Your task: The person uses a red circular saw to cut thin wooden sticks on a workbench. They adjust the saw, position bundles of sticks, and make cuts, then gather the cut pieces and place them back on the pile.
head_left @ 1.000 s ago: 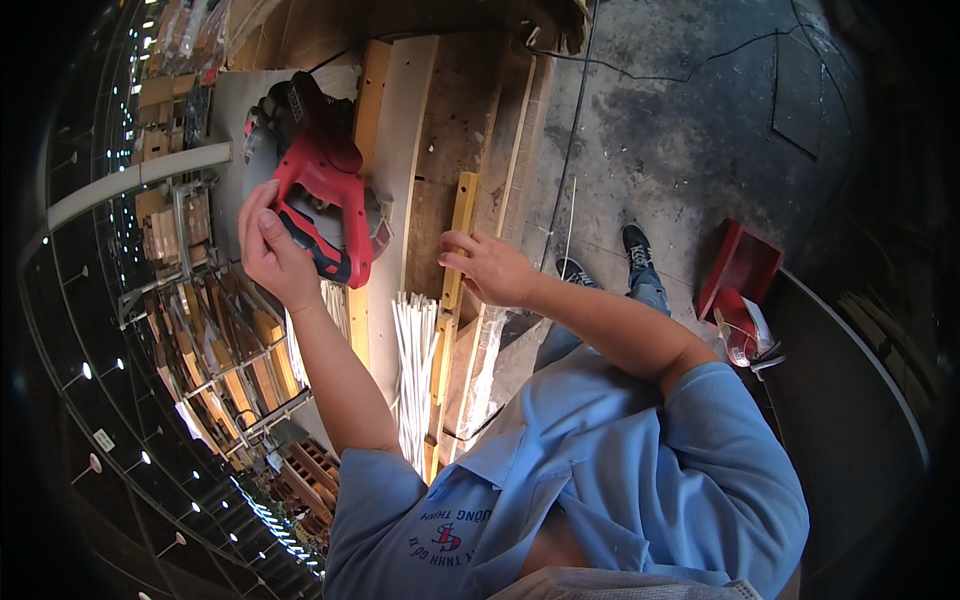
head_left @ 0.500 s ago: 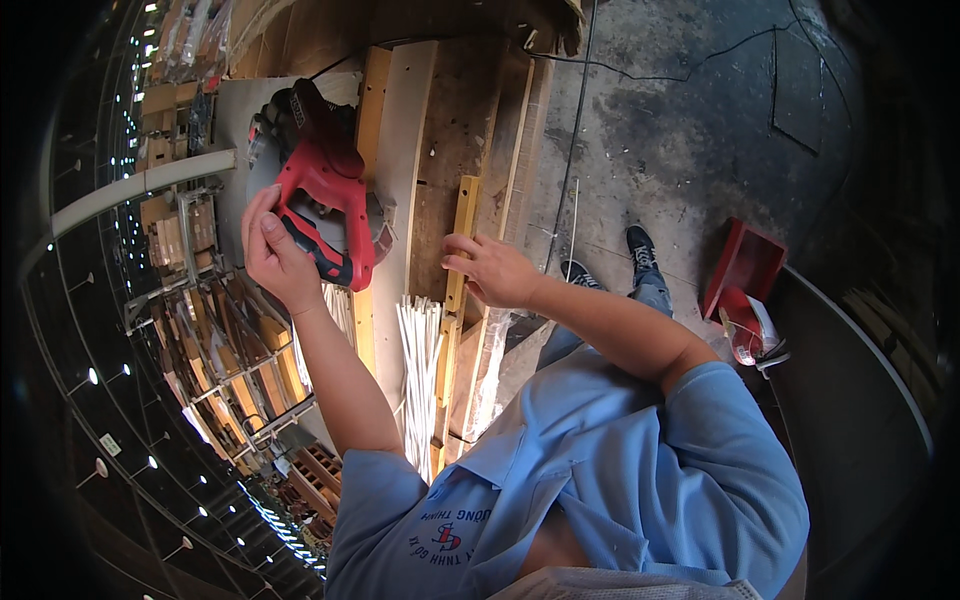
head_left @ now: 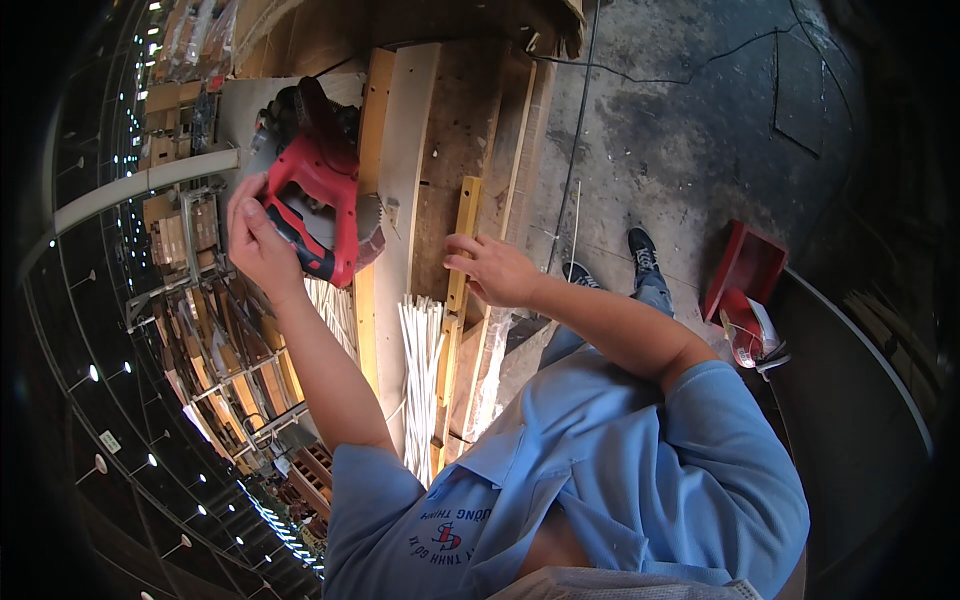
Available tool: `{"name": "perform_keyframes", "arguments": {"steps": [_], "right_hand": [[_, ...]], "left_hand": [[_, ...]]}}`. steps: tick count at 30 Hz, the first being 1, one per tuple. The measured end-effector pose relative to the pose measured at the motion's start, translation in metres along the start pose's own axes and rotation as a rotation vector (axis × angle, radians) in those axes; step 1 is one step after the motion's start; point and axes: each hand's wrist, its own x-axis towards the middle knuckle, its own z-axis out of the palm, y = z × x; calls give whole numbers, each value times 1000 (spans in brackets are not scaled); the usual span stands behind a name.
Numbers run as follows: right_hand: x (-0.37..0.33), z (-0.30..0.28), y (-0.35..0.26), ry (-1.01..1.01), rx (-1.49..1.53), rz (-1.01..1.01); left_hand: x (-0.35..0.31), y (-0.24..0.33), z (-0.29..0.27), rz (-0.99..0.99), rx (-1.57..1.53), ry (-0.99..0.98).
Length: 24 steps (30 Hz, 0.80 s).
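Note:
My left hand [head_left: 258, 245] grips the handle of a red and black circular saw [head_left: 325, 195]. The saw sits on a long pale board [head_left: 405, 150] next to a yellow wooden strip [head_left: 365, 330] that runs away from me. My right hand [head_left: 495, 270] presses down, fingers spread, on a second narrow yellow strip [head_left: 466, 205] lying on the dark wooden bench top [head_left: 450, 110]. The saw's blade is mostly hidden by its guard.
A bundle of thin white rods [head_left: 420, 370] lies on the bench between my arms. A cable [head_left: 578, 150] runs over the cracked concrete floor [head_left: 690, 120]. My shoe [head_left: 640, 250] and a red bin [head_left: 745, 270] are at the right. Stacked timber racks [head_left: 200, 330] stand at the left.

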Motion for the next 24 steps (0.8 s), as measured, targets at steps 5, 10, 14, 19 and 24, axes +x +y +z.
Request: {"name": "perform_keyframes", "arguments": {"steps": [5, 10, 14, 19, 24], "right_hand": [[1, -1, 0, -9, -5, -2], [1, -4, -1, -21, -5, 1], [1, -3, -1, -20, -13, -5], [2, -3, 0, -10, -9, -11], [2, -3, 0, 3, -10, -16]], "left_hand": [[-5, 2, 4, 33, 24, 33], [-8, 1, 5, 27, 11, 35], [-9, 0, 5, 24, -10, 43], [-10, 0, 4, 27, 13, 20], [-15, 3, 6, 58, 68, 16]]}}
